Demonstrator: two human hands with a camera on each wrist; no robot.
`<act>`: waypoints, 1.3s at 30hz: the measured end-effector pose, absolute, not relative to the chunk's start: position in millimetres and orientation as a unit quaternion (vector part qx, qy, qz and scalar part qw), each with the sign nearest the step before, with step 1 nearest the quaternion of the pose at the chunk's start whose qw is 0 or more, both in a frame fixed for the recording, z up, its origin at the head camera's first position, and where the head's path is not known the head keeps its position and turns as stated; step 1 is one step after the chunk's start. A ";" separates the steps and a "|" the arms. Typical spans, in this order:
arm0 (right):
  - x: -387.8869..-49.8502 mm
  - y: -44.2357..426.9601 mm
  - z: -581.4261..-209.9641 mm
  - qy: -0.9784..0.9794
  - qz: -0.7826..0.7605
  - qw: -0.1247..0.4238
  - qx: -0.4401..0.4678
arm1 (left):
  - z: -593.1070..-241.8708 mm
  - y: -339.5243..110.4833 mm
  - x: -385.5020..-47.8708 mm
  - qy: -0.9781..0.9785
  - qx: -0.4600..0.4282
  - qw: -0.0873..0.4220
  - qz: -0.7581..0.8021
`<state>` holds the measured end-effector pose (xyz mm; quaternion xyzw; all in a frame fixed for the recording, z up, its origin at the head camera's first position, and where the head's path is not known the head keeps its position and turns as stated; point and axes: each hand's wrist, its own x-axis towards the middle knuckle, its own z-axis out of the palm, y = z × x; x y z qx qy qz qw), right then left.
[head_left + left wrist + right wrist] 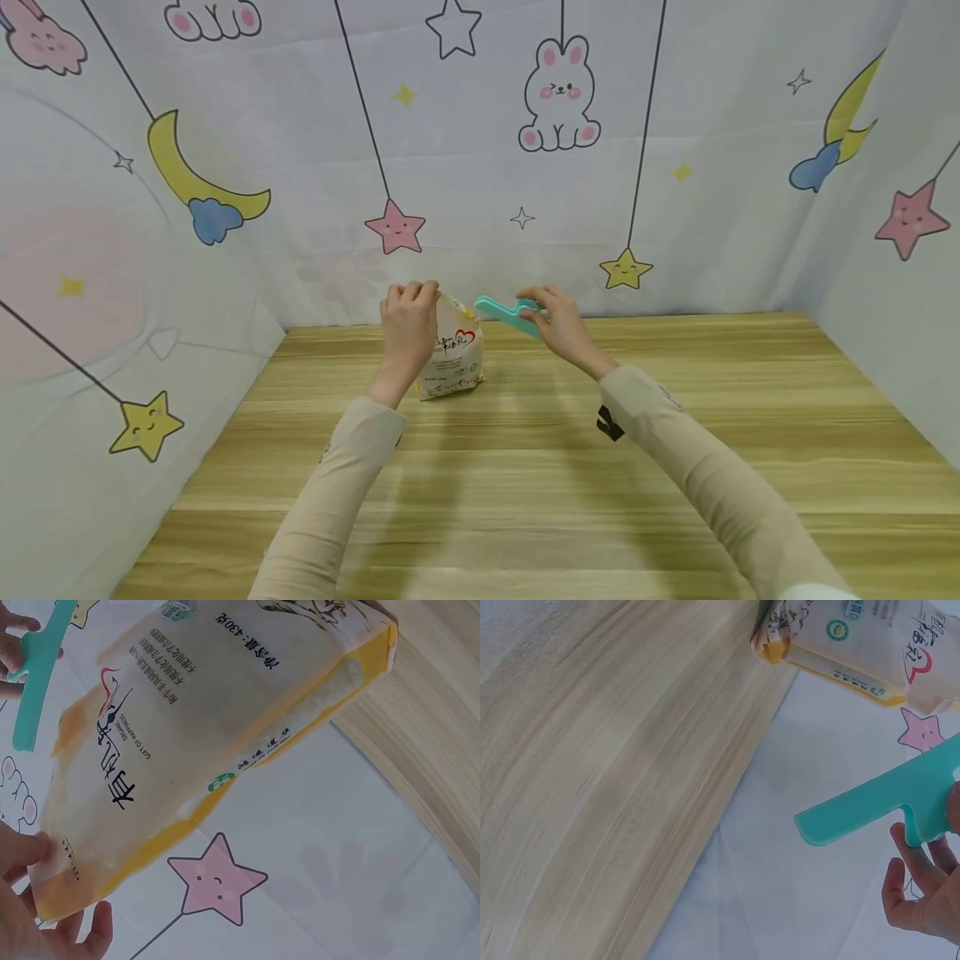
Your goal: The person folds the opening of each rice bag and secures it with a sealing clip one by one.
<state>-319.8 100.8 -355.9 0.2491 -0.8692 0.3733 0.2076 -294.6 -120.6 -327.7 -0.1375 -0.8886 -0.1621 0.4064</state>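
A white and yellow printed bag (452, 358) stands upright near the table's back edge. The left hand (410, 323) pinches its top corner; in the left wrist view the thumb lies on the front of the bag (165, 727) and fingers curl behind. To the right of the bag, the right hand (561, 325) holds a teal clip (504, 314) by its handle, its long bar pointing toward the bag's top. A gap separates clip (870, 806) and bag (870, 645) in the right wrist view.
The wood-grain table (480, 500) extends toward the person. Behind it hangs a white curtain (480, 167) printed with stars, moons and rabbits, which also runs along both sides. A black thing (610, 423) shows beside the right sleeve cuff.
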 end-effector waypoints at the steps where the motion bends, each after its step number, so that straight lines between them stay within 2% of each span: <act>1: -320.4 99.9 -354.9 -0.868 0.377 0.207 0.249 | -327.7 -120.3 -294.8 -0.890 -0.135 0.406 -0.160; 14: -327.2 88.5 -343.7 -0.871 0.399 0.172 0.228 | -319.8 -117.3 -289.4 -0.903 -0.127 0.388 -0.130; 29: -329.0 80.9 -336.6 -0.861 0.411 0.193 0.230 | -319.1 -115.7 -289.9 -0.900 -0.124 0.395 -0.140; 39: -334.0 77.9 -335.3 -0.861 0.439 0.148 0.208 | -319.3 -115.8 -290.0 -0.901 -0.122 0.393 -0.139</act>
